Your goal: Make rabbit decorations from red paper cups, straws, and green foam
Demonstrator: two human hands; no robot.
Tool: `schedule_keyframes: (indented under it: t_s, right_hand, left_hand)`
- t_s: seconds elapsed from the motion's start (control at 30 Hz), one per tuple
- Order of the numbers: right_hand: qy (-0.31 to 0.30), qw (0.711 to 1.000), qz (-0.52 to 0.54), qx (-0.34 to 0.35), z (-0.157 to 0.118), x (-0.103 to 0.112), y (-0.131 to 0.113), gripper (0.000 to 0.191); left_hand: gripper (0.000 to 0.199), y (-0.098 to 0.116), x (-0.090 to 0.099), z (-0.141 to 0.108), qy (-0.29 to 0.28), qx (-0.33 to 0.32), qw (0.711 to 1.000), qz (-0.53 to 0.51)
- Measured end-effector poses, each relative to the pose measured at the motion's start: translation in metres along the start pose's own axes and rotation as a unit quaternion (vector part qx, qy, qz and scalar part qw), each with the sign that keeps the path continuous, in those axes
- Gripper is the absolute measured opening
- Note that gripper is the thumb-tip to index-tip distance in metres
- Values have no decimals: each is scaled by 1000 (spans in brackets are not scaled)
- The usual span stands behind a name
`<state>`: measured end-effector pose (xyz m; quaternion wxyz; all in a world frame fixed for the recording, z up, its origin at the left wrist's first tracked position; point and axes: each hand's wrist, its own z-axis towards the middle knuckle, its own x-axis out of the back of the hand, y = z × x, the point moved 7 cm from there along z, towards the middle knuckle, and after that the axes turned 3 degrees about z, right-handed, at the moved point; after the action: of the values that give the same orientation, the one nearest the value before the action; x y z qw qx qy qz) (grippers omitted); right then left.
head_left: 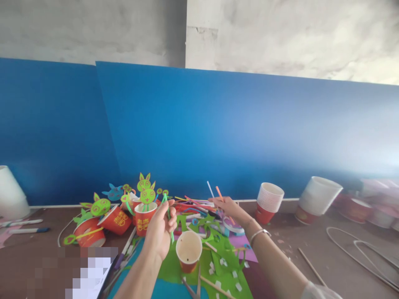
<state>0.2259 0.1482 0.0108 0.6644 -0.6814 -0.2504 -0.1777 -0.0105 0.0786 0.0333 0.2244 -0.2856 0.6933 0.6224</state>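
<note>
My left hand (pixel 163 226) is closed around bent green straws (pixel 172 232). To the right, my right hand (pixel 229 209) reaches over the craft pile, fingers closed on an orange straw (pixel 219 192) that shows above and below it. A white straw (pixel 210 189) sticks up by its fingertips. Between my forearms stands a paper cup (pixel 189 247), its mouth towards me, with small dark spots inside. Beyond my left hand, a red paper cup (pixel 146 220) holds green paper animal heads (pixel 147 194) on stalks.
Scissors (pixel 195 286) lie at the front on green paper (pixel 224 265) strewn with white scraps. More decorated red cups (pixel 116 220) lean at left. A cup stack (pixel 270 197) and a larger one (pixel 321 195) stand right, near a pale cable (pixel 352 253). A blue panel (pixel 199 137) closes the back.
</note>
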Motion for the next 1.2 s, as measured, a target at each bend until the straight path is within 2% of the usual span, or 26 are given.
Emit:
schedule_keyframes:
  t_s: [0.07, 0.17, 0.23, 0.27, 0.4, 0.47, 0.6, 0.73, 0.83, 0.87, 0.93, 1.03, 1.1, 1.2]
  right_hand:
    - [-24, 998, 60, 19, -12, -4, -15, 45]
    - [-73, 988, 135, 34, -38, -20, -37, 49]
    - [-138, 957, 254, 27, -57, -41, -51, 45]
    - [-147, 951, 272, 22, -65, -49, -57, 41]
    - [-109, 970, 216, 22, -84, -70, -68, 31]
    - [-90, 980, 172, 42, -87, -74, -71, 35]
    - [-48, 987, 131, 74, -85, -73, -71, 38]
    - [-62, 986, 134, 81, -83, -77, -68, 36]
    - [-52, 981, 162, 91, -84, -72, -70, 32]
    - [-46, 977, 190, 90, -84, -68, -71, 29]
    - [-52, 957, 283, 44, -84, -63, -69, 30]
    - [-129, 889, 433, -75, -87, -68, -65, 50]
    - [-183, 854, 477, -97, -92, -74, -70, 61]
    - [-223, 858, 459, -68, -98, -79, -78, 69]
  left_hand:
    - [10, -3, -3, -2, 9, 16, 1000, -5]
    - [11, -9, -8, -7, 15, 51, 999, -2]
    - [12, -15, -14, -11, 1, 75, 997, -4]
    - [12, -18, -16, -13, -6, 84, 996, -5]
    - [9, -26, -23, -18, -38, 96, 995, -1]
    - [12, -28, -26, -19, -62, 88, 994, 7]
    - [23, -33, -29, -22, -86, 83, 993, 20]
    - [30, -39, -30, -27, -85, 108, 990, 21]
    - [31, -35, -32, -25, -89, 85, 992, 14]
    - [33, -32, -30, -24, -78, 66, 995, 12]
    - [38, -26, -24, -20, -44, 34, 998, 20]
    - [41, -21, -21, -20, -26, 13, 996, 89]
    - [44, -20, -25, -24, -36, 10, 986, 161]
    - [49, -21, -34, -31, -60, 13, 970, 236]
